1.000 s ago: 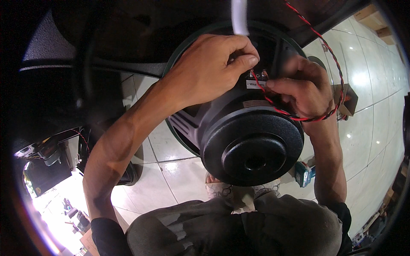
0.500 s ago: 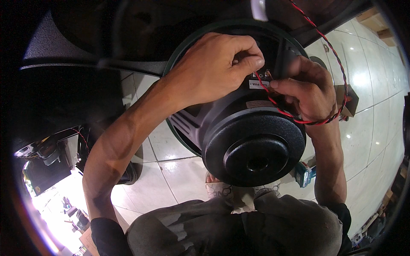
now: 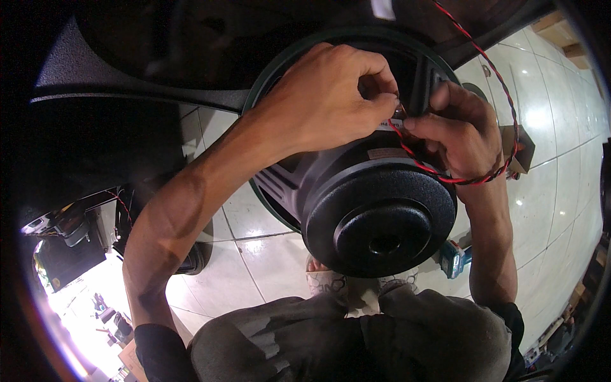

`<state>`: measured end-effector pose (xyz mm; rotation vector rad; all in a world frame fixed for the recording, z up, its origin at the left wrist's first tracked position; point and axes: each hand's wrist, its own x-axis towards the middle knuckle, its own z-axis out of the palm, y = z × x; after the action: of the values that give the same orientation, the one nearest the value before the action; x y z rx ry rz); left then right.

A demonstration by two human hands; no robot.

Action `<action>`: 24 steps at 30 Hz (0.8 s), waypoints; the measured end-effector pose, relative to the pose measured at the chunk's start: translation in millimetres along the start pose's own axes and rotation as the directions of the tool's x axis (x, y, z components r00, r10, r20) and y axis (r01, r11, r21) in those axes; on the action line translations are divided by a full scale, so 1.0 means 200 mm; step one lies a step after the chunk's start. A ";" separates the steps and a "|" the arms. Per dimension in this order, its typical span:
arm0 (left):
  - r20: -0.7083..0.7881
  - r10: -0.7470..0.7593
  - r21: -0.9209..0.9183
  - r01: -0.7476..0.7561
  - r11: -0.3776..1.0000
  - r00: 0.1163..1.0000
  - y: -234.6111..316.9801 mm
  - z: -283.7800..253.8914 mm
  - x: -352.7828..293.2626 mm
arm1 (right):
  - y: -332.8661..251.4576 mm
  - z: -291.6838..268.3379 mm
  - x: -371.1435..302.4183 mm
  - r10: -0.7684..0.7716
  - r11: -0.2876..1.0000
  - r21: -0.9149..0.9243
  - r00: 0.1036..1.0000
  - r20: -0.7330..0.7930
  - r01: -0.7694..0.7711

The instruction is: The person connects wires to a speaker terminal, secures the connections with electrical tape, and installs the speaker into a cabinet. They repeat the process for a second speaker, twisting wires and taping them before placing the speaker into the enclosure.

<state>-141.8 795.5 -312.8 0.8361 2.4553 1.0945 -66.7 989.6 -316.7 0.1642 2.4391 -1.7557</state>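
Observation:
A large black loudspeaker driver (image 3: pixel 382 210) rests with its round magnet toward me and its wide rim (image 3: pixel 270 213) behind. My left hand (image 3: pixel 337 95) reaches over the driver's frame, thumb and forefinger pinched at the terminal on its side. Between those fingertips seems to be an end of the red-and-black twisted wire (image 3: pixel 423 169), though the tip is mostly covered. Beside it, my right hand (image 3: pixel 468 130) has its thumb stretched toward the terminal and its forefinger raised apart; its other fingers are partly hidden. The wire loops across my right wrist and runs up to the top.
A large black cabinet (image 3: pixel 210 99) spans the top and left. On the white tiled floor (image 3: pixel 547 114), a small open box (image 3: pixel 522 149) stands right of my right hand. A teal power tool (image 3: pixel 452 260) lies near my feet. Brightly lit clutter (image 3: pixel 105 312) sits at lower left.
My left hand has shifted slightly right, its pinched fingertips now covering the terminal and part of the white label. The right forefinger has lifted a little, while the driver stays in place.

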 end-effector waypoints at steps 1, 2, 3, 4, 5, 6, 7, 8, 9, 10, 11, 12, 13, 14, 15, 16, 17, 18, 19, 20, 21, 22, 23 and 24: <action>-0.004 -0.017 0.009 0.017 1.000 1.000 0.00 0.00 0.00 | 0.00 0.00 0.00 0.025 0.999 0.019 1.000 -0.005 -0.025; -0.009 -0.015 0.009 0.015 1.000 1.000 0.01 0.01 0.00 | 0.00 0.00 0.00 0.050 0.998 0.039 0.999 -0.009 -0.050; -0.017 -0.017 0.013 0.018 1.000 1.000 0.01 0.01 0.00 | 0.00 0.00 0.00 0.041 0.998 0.039 0.999 -0.010 -0.041; -0.021 -0.020 0.020 0.021 1.000 1.000 0.02 0.01 0.00 | 0.00 0.00 0.00 0.033 0.999 0.040 0.999 -0.010 -0.032; -0.027 -0.010 0.032 0.011 0.999 1.000 0.02 0.01 0.00 | 0.00 0.01 0.00 0.015 0.999 0.045 1.000 -0.014 -0.015; -0.027 0.001 0.046 0.001 0.999 1.000 0.02 0.01 0.01 | 0.00 0.01 0.01 0.044 0.997 0.062 0.999 -0.016 -0.043; -0.028 0.011 0.061 -0.009 0.998 1.000 0.02 0.02 0.01 | 0.00 0.01 0.01 0.064 0.995 0.084 0.998 -0.021 -0.062; -0.028 0.005 0.059 -0.003 0.998 1.000 0.02 0.02 0.00 | 0.00 0.01 0.01 0.085 0.991 0.105 0.996 -0.026 -0.081; -0.029 -0.001 0.057 0.003 0.998 1.000 0.02 0.02 0.00 | -0.01 0.00 0.02 0.094 0.990 0.107 0.995 -0.018 -0.091; -0.029 -0.007 0.055 0.008 0.998 1.000 0.02 0.02 0.00 | -0.01 0.01 0.02 0.103 0.989 0.108 0.995 -0.010 -0.101; -0.029 0.021 0.063 -0.020 0.998 0.999 0.01 0.02 0.00 | -0.01 0.00 0.02 0.109 0.988 0.114 0.994 -0.012 -0.107; -0.028 0.049 0.071 -0.047 0.996 0.998 0.01 0.02 0.00 | -0.01 0.01 0.02 0.110 0.987 0.120 0.994 -0.009 -0.108; -0.023 0.068 0.072 -0.066 0.995 0.997 0.00 0.01 0.00 | -0.02 0.01 0.02 0.107 0.986 0.130 0.994 -0.016 -0.104; -0.014 0.057 0.045 -0.057 0.997 0.998 -0.02 0.00 0.01 | -0.02 0.01 0.02 0.104 0.985 0.140 0.994 -0.023 -0.100; 0.002 0.038 0.011 -0.038 0.999 0.999 -0.03 -0.01 0.02 | -0.02 0.01 0.02 0.108 0.986 0.131 0.994 -0.026 -0.103; 0.017 0.017 -0.018 -0.017 1.000 1.000 -0.05 -0.02 0.03 | -0.03 0.01 0.01 0.111 0.987 0.123 0.993 -0.030 -0.107; 0.080 -0.031 -0.019 0.032 0.999 0.996 -0.06 -0.04 0.03 | -0.03 0.01 0.02 0.115 0.987 0.114 0.993 -0.034 -0.110; 0.102 -0.008 -0.035 0.012 0.999 0.995 -0.08 -0.04 0.04 | -0.03 0.01 0.02 0.120 0.987 0.110 0.992 -0.032 -0.116; 0.121 0.009 -0.050 -0.003 0.999 0.993 -0.09 -0.05 0.05 | -0.03 0.01 0.02 0.125 0.987 0.106 0.992 -0.029 -0.121; 0.140 0.019 -0.060 -0.010 0.998 0.990 -0.10 -0.05 0.06 | -0.03 0.01 0.03 0.145 0.985 0.098 0.989 -0.029 -0.142; 0.152 0.047 -0.065 -0.037 0.997 0.987 -0.11 -0.05 0.06 | -0.04 0.01 0.03 0.143 0.986 0.095 0.990 -0.022 -0.140; 0.165 0.066 -0.064 -0.056 0.996 0.984 -0.11 -0.04 0.07 | -0.04 0.01 0.04 0.155 0.984 0.088 0.988 -0.017 -0.153; 0.182 0.091 -0.059 -0.081 0.995 0.979 -0.12 -0.04 0.08 | -0.04 0.01 0.05 0.163 0.982 0.098 0.986 -0.022 -0.160; 0.217 0.058 -0.079 -0.042 0.996 0.974 -0.12 -0.05 0.09 | -0.04 0.01 0.05 0.169 0.983 0.073 0.985 -0.021 -0.167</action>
<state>-169.4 788.7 -326.0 0.9466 2.2107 1.0428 -77.9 985.7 -311.3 0.3909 2.3060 -1.7773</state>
